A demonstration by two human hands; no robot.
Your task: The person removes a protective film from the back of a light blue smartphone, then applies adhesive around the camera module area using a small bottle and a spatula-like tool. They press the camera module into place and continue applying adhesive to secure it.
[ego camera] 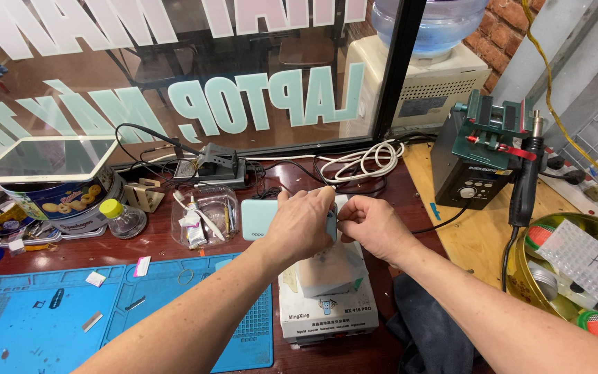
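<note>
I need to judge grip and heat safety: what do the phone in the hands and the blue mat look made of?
The pale teal phone, held by the left hand and right hand, looks like smooth plastic or coated glass with a soft even sheen. The blue work mat looks like matte silicone rubber: moulded compartments, no glare.

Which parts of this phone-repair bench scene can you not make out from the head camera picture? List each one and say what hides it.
- Right end of the mint-green phone: covered by the left hand.
- What the right hand pinches at the phone's edge: hidden by fingers, too small.
- Top of the white box-shaped machine: mostly behind both hands.
- Water bottle on the dispenser: cut off by the top edge.
- Small parts on the blue mat: too small.
</note>
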